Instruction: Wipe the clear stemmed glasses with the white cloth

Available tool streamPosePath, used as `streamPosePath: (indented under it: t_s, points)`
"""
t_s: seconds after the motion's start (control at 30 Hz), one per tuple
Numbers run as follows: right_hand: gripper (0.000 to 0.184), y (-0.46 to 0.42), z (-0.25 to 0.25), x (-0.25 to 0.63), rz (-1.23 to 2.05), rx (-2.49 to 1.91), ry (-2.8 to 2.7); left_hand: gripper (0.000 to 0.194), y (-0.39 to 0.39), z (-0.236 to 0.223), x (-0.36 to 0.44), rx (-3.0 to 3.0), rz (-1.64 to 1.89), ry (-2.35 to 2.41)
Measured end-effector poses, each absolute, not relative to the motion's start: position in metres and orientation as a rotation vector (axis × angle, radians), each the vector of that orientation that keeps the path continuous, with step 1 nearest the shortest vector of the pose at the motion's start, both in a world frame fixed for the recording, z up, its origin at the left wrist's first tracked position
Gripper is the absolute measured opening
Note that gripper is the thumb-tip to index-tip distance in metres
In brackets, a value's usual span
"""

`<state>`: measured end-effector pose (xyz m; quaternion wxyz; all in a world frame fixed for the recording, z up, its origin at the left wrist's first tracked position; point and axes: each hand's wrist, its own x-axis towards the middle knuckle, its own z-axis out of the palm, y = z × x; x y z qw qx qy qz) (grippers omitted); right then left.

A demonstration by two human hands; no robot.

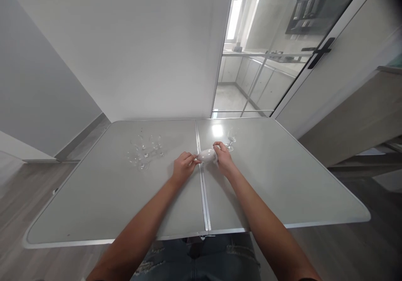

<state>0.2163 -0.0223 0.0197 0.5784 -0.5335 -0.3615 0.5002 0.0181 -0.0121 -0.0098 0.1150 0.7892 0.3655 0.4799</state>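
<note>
A small stemmed glass [207,155] lies sideways in the air between my hands, above the table's centre seam. White material, like cloth or tissue, seems to fill its bowl; the exact kind is unclear. My left hand [184,166] pinches the stem end at the left. At the rim end, my right hand [223,158] has its fingers curled round the mouth of the bowl, and part of that white material shows beside them. Just beyond my right hand, a clear stemmed glass [230,140] stands on the table.
Several clear stemmed glasses [146,154] are grouped on the left half of the pale folding table [266,180]. A metal-edged seam [204,197] divides the tabletop. A white wall [150,55] borders the far edge, with a glass door [260,63] at the right.
</note>
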Motion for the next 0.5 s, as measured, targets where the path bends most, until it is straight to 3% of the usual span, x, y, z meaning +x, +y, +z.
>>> streamPosePath:
  t_s: [0.17, 0.33, 0.5]
  points:
    - [0.032, -0.02, 0.014, 0.217, 1.229, -1.289, -0.707, 0.018, -0.015, -0.008, 0.018, 2.421, 1.298, 1.09]
    - [0.025, -0.028, 0.027, 0.213, 0.995, -1.182, -0.99, 0.03, -0.014, 0.0, 0.022, 1.867, 1.269, 1.121]
    - [0.02, -0.041, 0.035, 0.217, 0.709, -1.06, -1.32, 0.042, -0.007, 0.007, 0.016, 1.251, 0.908, 0.918]
